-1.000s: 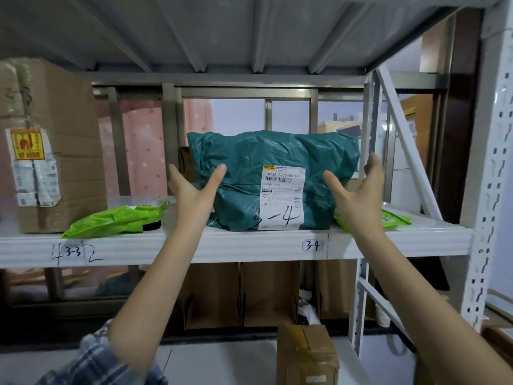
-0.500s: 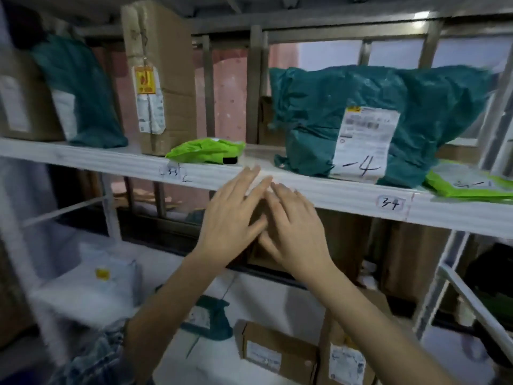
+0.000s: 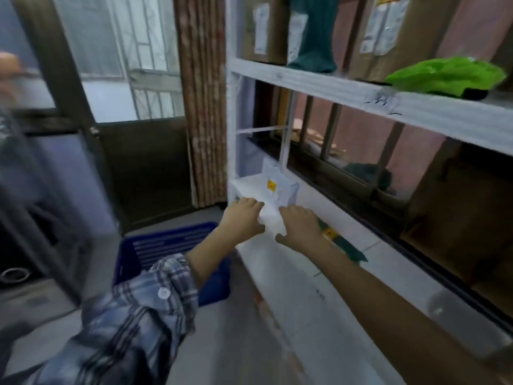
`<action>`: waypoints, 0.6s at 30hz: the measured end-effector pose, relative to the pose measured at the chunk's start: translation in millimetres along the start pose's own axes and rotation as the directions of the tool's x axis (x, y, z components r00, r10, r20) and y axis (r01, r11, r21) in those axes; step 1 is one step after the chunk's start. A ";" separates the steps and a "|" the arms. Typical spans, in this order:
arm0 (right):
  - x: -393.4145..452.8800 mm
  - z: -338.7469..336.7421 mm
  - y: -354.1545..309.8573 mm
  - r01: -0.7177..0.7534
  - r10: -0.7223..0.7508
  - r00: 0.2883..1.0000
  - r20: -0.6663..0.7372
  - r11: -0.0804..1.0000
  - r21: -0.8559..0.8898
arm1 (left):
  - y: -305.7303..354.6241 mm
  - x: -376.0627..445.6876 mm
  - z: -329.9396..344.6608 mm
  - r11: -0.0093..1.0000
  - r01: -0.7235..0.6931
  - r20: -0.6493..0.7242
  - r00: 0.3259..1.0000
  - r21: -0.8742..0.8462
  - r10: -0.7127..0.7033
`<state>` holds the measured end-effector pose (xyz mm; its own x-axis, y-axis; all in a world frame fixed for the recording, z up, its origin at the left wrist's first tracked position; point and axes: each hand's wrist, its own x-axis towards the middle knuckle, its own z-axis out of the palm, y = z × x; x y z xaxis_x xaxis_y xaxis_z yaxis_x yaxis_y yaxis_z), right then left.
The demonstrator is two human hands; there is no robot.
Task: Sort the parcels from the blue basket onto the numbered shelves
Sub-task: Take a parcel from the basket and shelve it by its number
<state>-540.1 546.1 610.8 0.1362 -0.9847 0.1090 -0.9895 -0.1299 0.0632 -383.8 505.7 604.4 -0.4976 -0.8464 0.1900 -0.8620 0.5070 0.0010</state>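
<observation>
My left hand (image 3: pixel 243 218) and my right hand (image 3: pixel 301 226) hover palm down, side by side, over the front edge of the low white shelf (image 3: pixel 305 287). Neither hand holds anything. Just behind them a white parcel (image 3: pixel 277 187) with a yellow sticker leans on that shelf. A flat dark green parcel (image 3: pixel 347 245) lies on the shelf, right of my right wrist. The blue basket (image 3: pixel 155 245) stands on the floor below and left of my left forearm; its inside is partly hidden by my sleeve.
The upper shelf (image 3: pixel 416 107) carries a bright green parcel (image 3: pixel 449 76), a teal parcel (image 3: pixel 313 37) and cardboard boxes (image 3: pixel 261 29). A large cardboard box (image 3: pixel 466 218) stands at the right on the low shelf. A dark door (image 3: pixel 150 162) is left of the rack.
My view has swung left and down from the upper shelf. Both hands have dropped from the upper shelf's edge to the low shelf, and the blue basket has come into view.
</observation>
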 end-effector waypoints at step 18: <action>136.0 76.4 -209.0 0.248 -0.252 0.873 0.418 0.967 0.066 | -239.9 -103.9 71.3 0.903 0.411 0.376 0.823 0.126 -0.427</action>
<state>-318.4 430.5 536.7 0.3484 -0.8754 -0.3350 -0.9259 -0.3770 0.0223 -132.2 460.3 514.5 -0.0782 -0.9739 -0.2129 -0.9949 0.0897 -0.0450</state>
